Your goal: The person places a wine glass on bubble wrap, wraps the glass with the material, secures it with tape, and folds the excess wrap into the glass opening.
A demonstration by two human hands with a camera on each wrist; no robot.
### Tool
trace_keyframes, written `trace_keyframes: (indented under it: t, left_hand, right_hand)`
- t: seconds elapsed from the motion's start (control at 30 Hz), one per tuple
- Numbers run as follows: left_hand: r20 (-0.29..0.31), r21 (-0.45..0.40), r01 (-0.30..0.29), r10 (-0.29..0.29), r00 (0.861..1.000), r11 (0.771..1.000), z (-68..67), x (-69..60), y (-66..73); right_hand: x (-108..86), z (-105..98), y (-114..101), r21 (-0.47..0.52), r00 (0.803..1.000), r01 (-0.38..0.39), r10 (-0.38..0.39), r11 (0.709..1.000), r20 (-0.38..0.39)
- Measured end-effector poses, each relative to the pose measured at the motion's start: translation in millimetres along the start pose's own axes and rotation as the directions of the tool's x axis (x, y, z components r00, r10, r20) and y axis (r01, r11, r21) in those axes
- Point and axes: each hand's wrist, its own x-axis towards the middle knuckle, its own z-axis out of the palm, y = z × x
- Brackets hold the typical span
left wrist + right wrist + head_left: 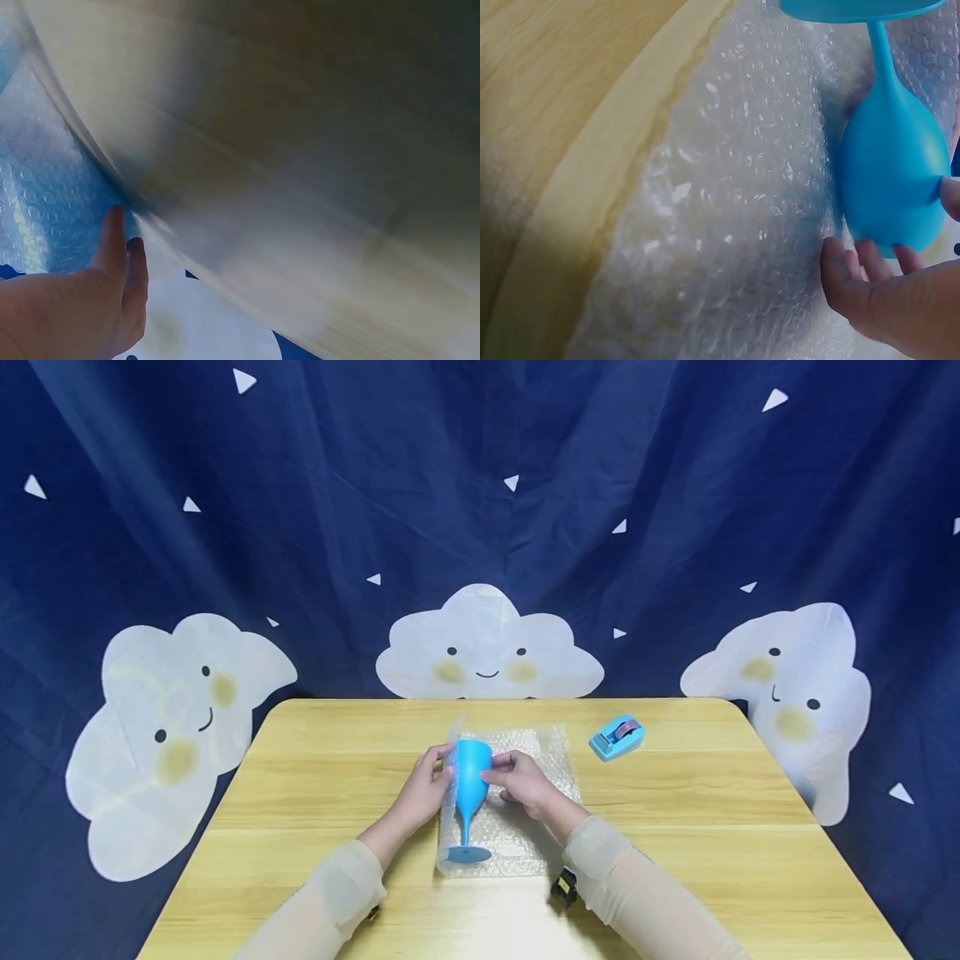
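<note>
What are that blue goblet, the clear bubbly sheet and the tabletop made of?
The goblet looks like smooth, satiny plastic: opaque, even colour, soft sheen, though coated metal is possible. The sheet looks like glossy plastic bubble wrap: raised cells catch the light. The tabletop has pale wood grain and a shiny patch, so varnished wood or laminate; I can't tell which.

Pale cream right sleeve (648,889), loose and wrinkly at the end, matching left sleeve (318,902) across from it, small black box (564,888) with a yellow patch beside the right sleeve, bare right hand (527,783) past its end
</note>
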Motion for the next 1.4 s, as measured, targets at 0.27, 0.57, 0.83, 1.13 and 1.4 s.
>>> trace_keyframes:
  t: [0.27, 0.57, 0.83, 1.13, 1.4]
  left_hand:
    - [-0.002, -0.059, 0.035, -0.036, 0.999, 0.998, 3.0, 0.8, -0.4]
    - [0.008, -0.094, 0.02, -0.02, 1.0, 0.995, 4.6, 0.5, -2.3]
    - [0.039, -0.179, 0.035, -0.029, 0.999, 0.983, 4.5, -1.0, 0.2]
    - [-0.018, -0.237, 0.075, -0.081, 0.997, 0.969, 8.7, -1.9, 3.7]
    - [-0.003, -0.245, 0.145, -0.151, 0.989, 0.959, 11.3, 2.4, -1.6]
  right_hand:
    - [0.8, -2.4, 1.4, 0.0, 1.0, 0.003, -0.003, 1.0, -0.006]
    - [1.3, -6.5, 0.5, -0.008, 1.0, -0.006, 0.006, 1.0, 0.005]
    - [3.6, -6.1, 1.8, -0.022, 1.0, -0.013, 0.013, 1.0, 0.001]
    - [3.1, -7.2, 1.4, 0.022, 1.0, -0.022, 0.022, 1.0, 0.003]
    - [3.6, -10.1, 2.2, 0.035, 1.0, -0.029, 0.029, 0.999, 0.01]
